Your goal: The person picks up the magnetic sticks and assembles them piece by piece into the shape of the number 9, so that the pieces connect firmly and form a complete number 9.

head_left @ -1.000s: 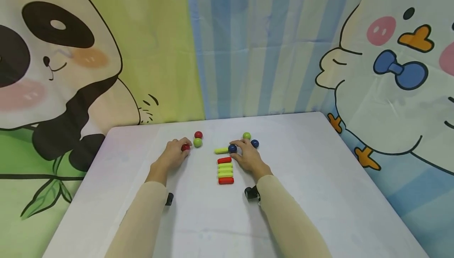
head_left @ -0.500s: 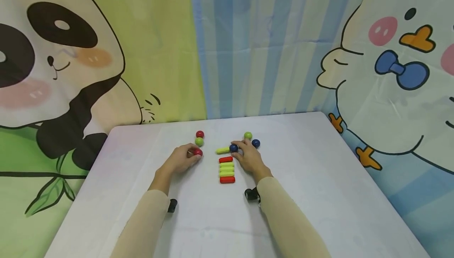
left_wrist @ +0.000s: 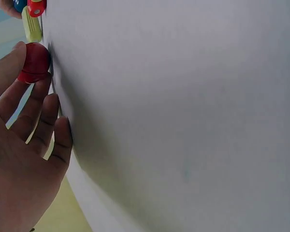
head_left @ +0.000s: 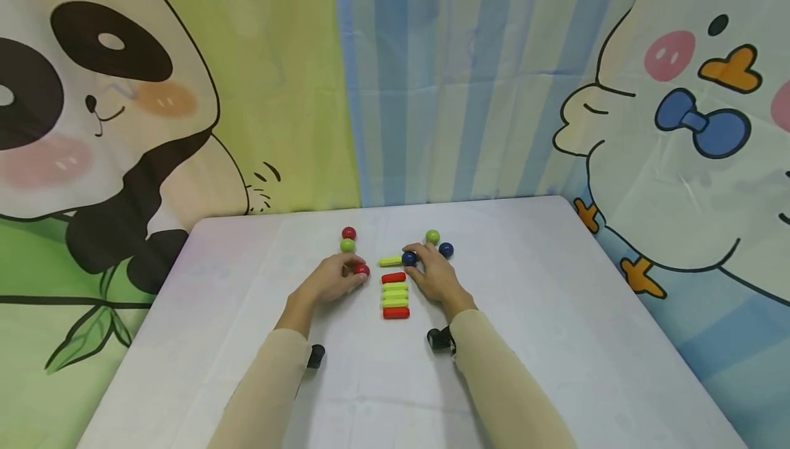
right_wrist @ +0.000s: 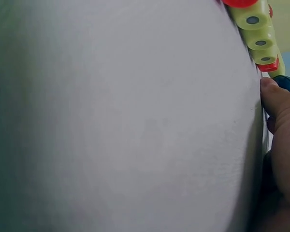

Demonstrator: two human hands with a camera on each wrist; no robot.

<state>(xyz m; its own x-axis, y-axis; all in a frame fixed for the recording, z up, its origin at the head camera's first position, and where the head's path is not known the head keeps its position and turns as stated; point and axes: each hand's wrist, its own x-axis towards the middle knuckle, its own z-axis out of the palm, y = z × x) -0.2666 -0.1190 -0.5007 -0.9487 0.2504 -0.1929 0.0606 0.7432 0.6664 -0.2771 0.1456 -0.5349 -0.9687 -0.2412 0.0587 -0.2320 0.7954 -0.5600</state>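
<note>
Your left hand (head_left: 330,283) rests on the white counter (head_left: 555,339) with its fingers (left_wrist: 36,104) curled around a red ball (head_left: 361,270), thumb and fingertips pinching it against the surface; the left wrist view shows the ball at your fingertips, touching the counter. Just right of those fingers lies a stack of short sticks (head_left: 395,295) side by side: red nearest the far end, three yellow-green ones, then red closest to you. Your right hand (head_left: 435,277) sits just right of the stack, its fingers (right_wrist: 280,104) bent over a blue ball (head_left: 409,258) and pinching it at the tips. That blue ball touches the end of a single yellow-green stick (head_left: 390,261) pointing left, just beyond the stack. Beyond your left fingers, a green ball (head_left: 348,245) and another red ball (head_left: 348,233) sit touching, one behind the other. Beyond your right fingers, a second green ball (head_left: 433,236) and a second blue ball (head_left: 446,250) lie near each other. Both arms wear beige sleeves (head_left: 500,380). Behind the counter hangs a cartoon backdrop (head_left: 395,79) with a panda and a duck.
</note>
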